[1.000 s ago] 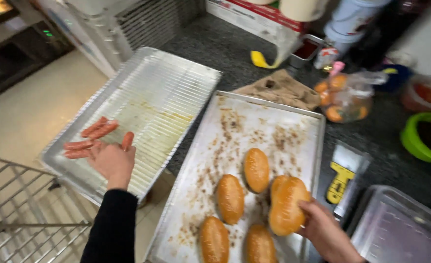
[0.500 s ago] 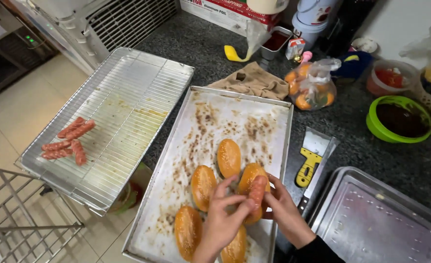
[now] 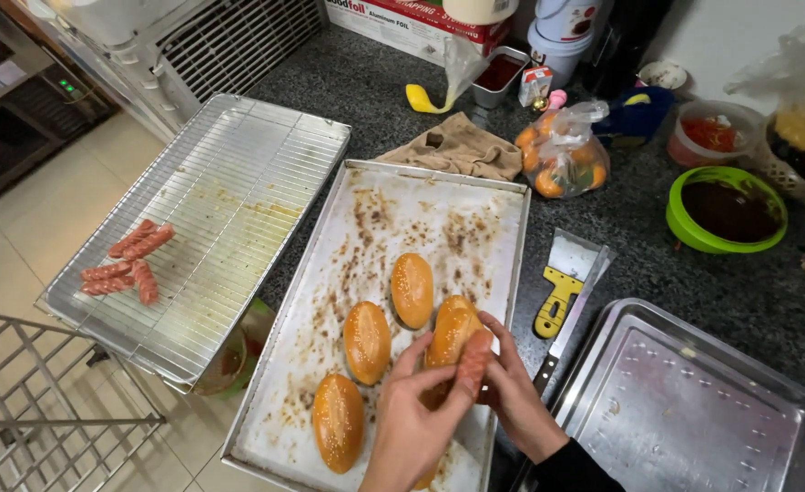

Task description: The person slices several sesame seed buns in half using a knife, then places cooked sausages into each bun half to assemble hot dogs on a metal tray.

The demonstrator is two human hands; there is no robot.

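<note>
My left hand [image 3: 412,424] grips a reddish sausage [image 3: 472,363] and presses it against a sesame bun [image 3: 451,332]. My right hand [image 3: 519,396] cups that same bun from the right side. Both hands hover over the near right part of a stained baking tray [image 3: 380,214]. Three more buns lie on the tray: one [image 3: 412,289] just behind, one [image 3: 367,341] to the left, one [image 3: 338,421] at the near left. Several sausages [image 3: 127,262] rest on a wire rack tray [image 3: 229,173] that overhangs the counter at the left.
A yellow-handled scraper [image 3: 562,284] and a knife lie right of the baking tray. A bare steel tray [image 3: 694,401] sits at the near right. Behind are a brown cloth [image 3: 457,146], a bag of orange fruit [image 3: 562,155], a green bowl of dark sauce [image 3: 726,210] and tubs.
My left hand left the sausages on the rack, crossed to the baking tray with one sausage, and now holds it at the bun in my right hand. The view shifted left.
</note>
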